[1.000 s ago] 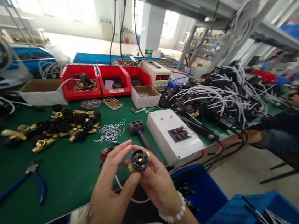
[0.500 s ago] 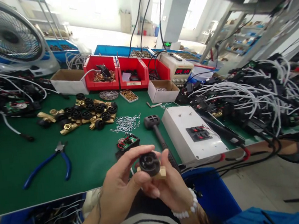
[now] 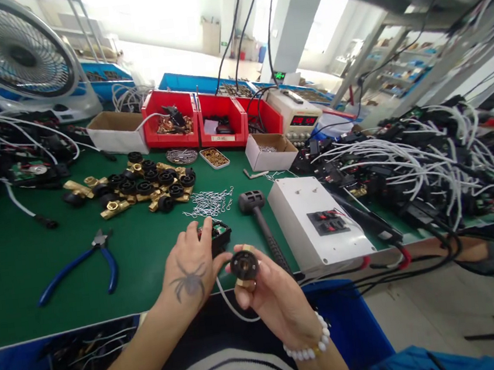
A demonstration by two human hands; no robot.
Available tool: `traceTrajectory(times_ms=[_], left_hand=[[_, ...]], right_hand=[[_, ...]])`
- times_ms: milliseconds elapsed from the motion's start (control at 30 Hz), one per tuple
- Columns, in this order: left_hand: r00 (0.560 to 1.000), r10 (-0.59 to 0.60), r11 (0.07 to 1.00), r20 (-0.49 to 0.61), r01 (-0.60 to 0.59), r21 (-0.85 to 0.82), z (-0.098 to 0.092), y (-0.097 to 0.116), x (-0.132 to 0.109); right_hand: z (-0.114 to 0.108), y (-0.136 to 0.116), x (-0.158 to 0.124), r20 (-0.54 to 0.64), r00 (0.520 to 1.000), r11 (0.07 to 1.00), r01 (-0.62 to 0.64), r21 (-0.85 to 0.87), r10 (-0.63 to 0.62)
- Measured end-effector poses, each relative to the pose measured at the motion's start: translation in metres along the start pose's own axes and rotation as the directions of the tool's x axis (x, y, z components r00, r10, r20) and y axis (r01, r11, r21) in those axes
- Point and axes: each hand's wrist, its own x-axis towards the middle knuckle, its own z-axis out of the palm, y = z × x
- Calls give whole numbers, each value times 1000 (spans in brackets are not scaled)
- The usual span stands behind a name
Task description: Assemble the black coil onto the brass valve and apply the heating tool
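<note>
My right hand [image 3: 270, 297] holds a brass fitting with a round black cap [image 3: 244, 266] just above the near edge of the green table [image 3: 18, 279]. My left hand [image 3: 193, 268] lies on the table with its fingers on a small black module with red wires [image 3: 219, 235]; a white cable [image 3: 228, 304] runs from it toward me. Whether the left hand grips the module or only touches it is unclear.
A black mallet [image 3: 259, 216], a white switch box [image 3: 317, 222], blue pliers [image 3: 83, 267], a pile of metal clips [image 3: 209, 202] and several brass fittings with black caps [image 3: 141, 187] lie around. Red bins [image 3: 196, 119], a fan [image 3: 12, 53], white-wired parts [image 3: 411, 156] ring the table.
My left hand let go of the capped fitting and moved forward onto the black module. My right hand now holds the fitting alone. The view shifted slightly.
</note>
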Motion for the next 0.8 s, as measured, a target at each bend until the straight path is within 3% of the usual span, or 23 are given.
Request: traceTrajectory(times_ms=[133,233,300,400,433,467,533,633,800], left_hand=[[998,-46,974,-32,38,-224,13,-5,5],[997,-69,864,30,75,-498,6,-13,4],[988,-63,634,138,146,-759,-4,-13,2],[966,-76,126,247,255,-959,-18,-5,-2],[961,-92,16,262,265,-964,-22,-1,-3],[959,-110,-23,263,262,-965,-25,3,-4],[961,-143,-6,235,237,-972,-28,9,-6],[978,-155,102,142,159,-982,-29,14,-10],[997,-72,274,5,25,-962,-27,16,-18]], right_hand=[[-3,2,-2,89,995,998,51,37,-55],[-4,3,-5,38,995,996,91,24,-92],[-1,3,-6,-2,997,997,74,-9,-74],[6,1,-7,-36,999,996,11,-91,-14],[9,0,-8,-41,999,993,-8,-116,4],[11,-1,-9,-43,999,990,-27,-137,22],[14,-1,-12,-30,999,985,-33,-168,28],[14,2,-14,-30,1000,971,-1,-238,-6],[14,12,-12,-74,988,953,111,-283,-137]])
